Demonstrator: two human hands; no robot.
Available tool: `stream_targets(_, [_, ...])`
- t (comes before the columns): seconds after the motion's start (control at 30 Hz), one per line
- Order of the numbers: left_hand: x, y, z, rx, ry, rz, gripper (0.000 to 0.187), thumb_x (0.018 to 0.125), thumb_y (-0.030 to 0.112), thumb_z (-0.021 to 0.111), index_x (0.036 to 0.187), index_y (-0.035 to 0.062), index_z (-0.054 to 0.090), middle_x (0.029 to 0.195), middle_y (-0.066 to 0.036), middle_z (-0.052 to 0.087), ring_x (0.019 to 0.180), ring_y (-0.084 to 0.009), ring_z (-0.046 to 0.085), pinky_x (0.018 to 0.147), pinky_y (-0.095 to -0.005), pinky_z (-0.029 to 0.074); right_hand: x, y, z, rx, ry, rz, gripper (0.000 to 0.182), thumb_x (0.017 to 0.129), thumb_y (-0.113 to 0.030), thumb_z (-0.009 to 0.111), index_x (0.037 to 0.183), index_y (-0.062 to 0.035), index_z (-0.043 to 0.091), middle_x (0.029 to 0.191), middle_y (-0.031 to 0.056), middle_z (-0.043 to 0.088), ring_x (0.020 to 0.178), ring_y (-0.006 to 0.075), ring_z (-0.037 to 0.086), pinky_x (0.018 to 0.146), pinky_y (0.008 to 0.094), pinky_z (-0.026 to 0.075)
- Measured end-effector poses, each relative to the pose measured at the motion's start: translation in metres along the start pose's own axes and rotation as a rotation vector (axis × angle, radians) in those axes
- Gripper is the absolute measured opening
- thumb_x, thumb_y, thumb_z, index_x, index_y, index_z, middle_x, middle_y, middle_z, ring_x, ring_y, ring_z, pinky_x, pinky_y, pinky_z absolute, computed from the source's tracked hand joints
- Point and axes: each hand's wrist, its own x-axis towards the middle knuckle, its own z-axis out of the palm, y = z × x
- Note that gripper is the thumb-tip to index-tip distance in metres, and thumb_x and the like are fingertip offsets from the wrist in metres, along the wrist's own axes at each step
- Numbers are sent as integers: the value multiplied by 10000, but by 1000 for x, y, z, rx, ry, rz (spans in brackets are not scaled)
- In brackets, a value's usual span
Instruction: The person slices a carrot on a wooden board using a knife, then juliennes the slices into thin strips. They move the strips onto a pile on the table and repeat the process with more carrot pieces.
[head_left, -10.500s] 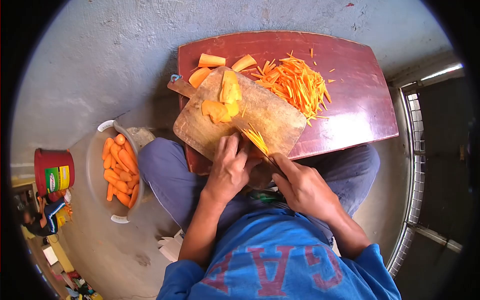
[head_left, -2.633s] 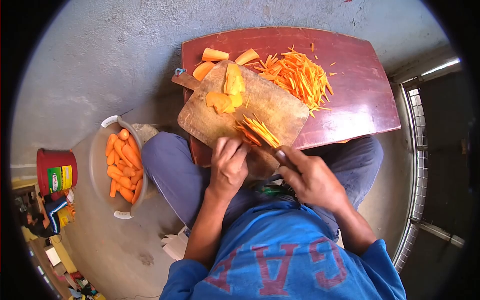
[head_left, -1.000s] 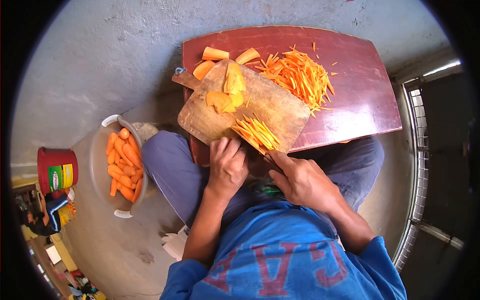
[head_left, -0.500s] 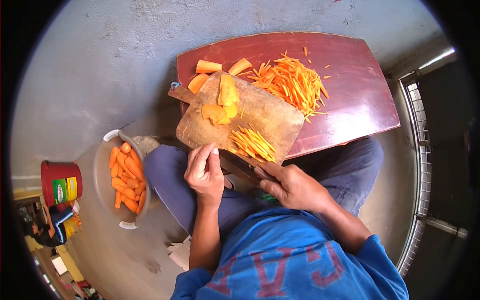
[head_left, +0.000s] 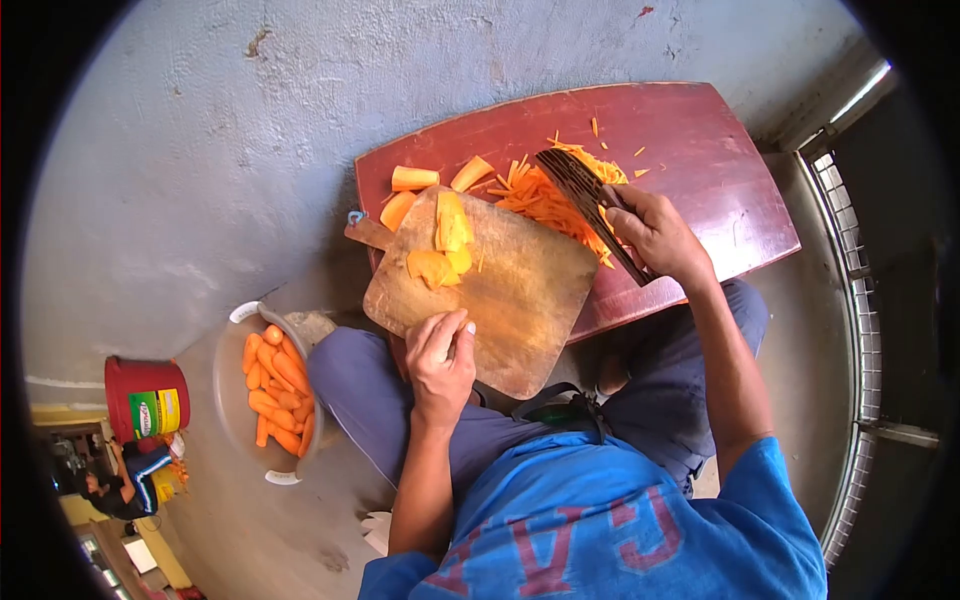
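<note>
My right hand [head_left: 655,235] is closed round the handle of a knife [head_left: 590,200] with a broad dark blade. The blade is tilted over a pile of thin orange carrot strips [head_left: 545,200] and hides part of it. Over the near left edge of a wooden cutting board [head_left: 530,300] is my left hand [head_left: 440,365], its fingers bent and thumb pressed in; whether they grip anything cannot be made out. Yellow-orange carrot slices [head_left: 452,225] lie on the board's far left part. Behind it are thick carrot pieces [head_left: 415,179].
The board lies partly on a dark red table [head_left: 730,180], its near end over my lap. On the floor to the left stands a tub [head_left: 225,385] of whole carrots [head_left: 280,390]. A red bucket [head_left: 120,400] and another person [head_left: 130,480] are farther left.
My right hand has moved the knife from the board's near edge up and right to the strip pile. The strips at the board's near side no longer lie there. My left hand stays pinched.
</note>
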Motion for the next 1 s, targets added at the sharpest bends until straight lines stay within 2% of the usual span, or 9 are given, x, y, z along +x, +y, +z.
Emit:
stream_targets(0.2, [67,-9,-2,91,-90,12,489,959,127,900,1421,31,769,1339,-196,780,1256,-423,715,1101,-521,553,-8,25,20,403,110,-91,372,1177,-240,644,1418,34,717,808,-20,627,570,73,564,525,300,468])
stream_targets(0.3, [116,-11,10,376,-161,-45,605,942,168,926,1495,28,723,1380,-215,775,1338,-447,695,1151,-527,534,-25,18,34,541,129,-78,375,1194,-241,646,1453,23,706,808,-37,624,586,36,564,522,253,453])
stream_targets(0.4, [152,-24,31,290,-193,-75,640,925,205,950,1491,12,722,1376,-276,759,1236,-495,740,1093,-546,583,-39,16,45,583,92,-73,337,1205,-239,676,1417,22,685,847,-34,637,593,34,571,514,236,442])
stream_targets(0.5, [167,-28,42,239,-287,-170,696,915,162,946,1546,7,695,1471,-299,744,1376,-476,701,1156,-550,548,-48,11,54,620,63,-33,369,1203,-220,670,1460,44,679,808,-28,638,572,39,558,512,245,443])
stream_targets(0.6, [167,-40,53,157,-241,-168,706,926,113,932,1575,-2,679,1457,-309,754,1311,-443,747,1101,-523,590,-52,17,58,610,17,-27,400,1192,-203,669,1501,51,678,792,-37,629,572,39,555,515,251,438])
stream_targets(0.7, [163,-32,50,-213,-272,-457,684,947,51,895,1588,-18,666,1392,-282,792,1190,-356,801,1001,-451,634,-58,10,59,614,-3,-28,424,1191,-216,678,1521,50,666,780,-45,615,574,39,552,524,250,437])
stream_targets(0.8, [143,-46,57,-240,-140,-300,670,963,4,860,1600,-28,655,1262,-222,808,1037,-264,799,906,-402,643,-62,9,62,577,-6,-51,436,1191,-222,683,1545,32,658,813,-50,619,586,27,542,533,243,436])
stream_targets(0.87, [124,-13,42,-258,-128,-321,671,979,-10,847,1616,-36,637,1180,-176,803,974,-217,787,871,-379,644,-70,9,61,391,-2,-82,451,1185,-230,698,1547,36,654,866,17,689,653,91,643,600,287,511])
stream_targets(1.0, [48,19,40,-604,-120,-438,753,1034,-8,856,1711,-33,527,1038,-62,766,857,-142,748,757,-302,643,-93,-20,55,171,-70,-171,406,1124,-169,732,1464,46,676,1010,282,777,974,458,817,915,496,622])
